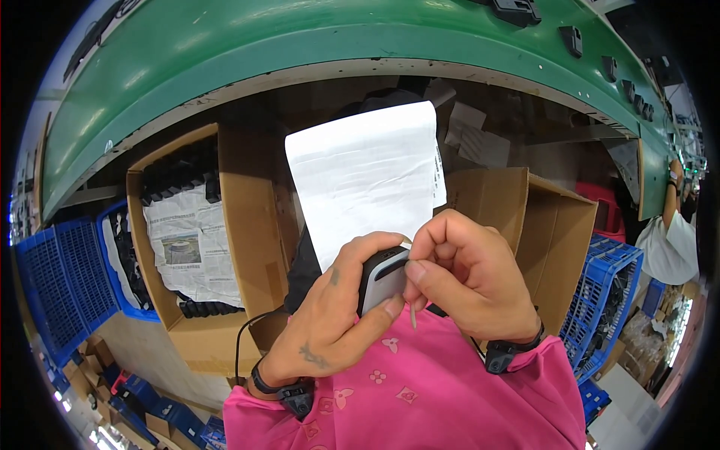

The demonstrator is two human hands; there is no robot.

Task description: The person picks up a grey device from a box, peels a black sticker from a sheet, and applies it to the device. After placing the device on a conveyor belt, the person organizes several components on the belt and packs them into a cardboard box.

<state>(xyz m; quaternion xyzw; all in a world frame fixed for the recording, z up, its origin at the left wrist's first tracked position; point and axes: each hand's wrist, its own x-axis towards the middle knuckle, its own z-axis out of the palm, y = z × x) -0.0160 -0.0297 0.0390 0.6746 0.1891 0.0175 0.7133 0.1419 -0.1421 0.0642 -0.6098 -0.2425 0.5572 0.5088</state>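
My left hand [334,307] is wrapped round a small device [386,281] with rounded corners, a grey face and a black edge. The device is tilted, its dark slotted end up and away from me. Against its right edge, my right hand [472,281] has thumb and forefinger pinched together; what they hold, if anything, is hidden. A thin pale strip [413,316] hangs just below the right hand's curled fingers, and its upper end is out of sight. Beyond both hands lies a large white sheet of paper [364,180], partly over dark cloth.
To the left stands a cardboard box [251,240] with newspaper and rows of black parts, beside blue crates [64,277]. An open cardboard box [559,225] and a blue basket [604,300] stand right. A green bench [300,56] with black parts crosses ahead; another person's arm [673,195] shows far right.
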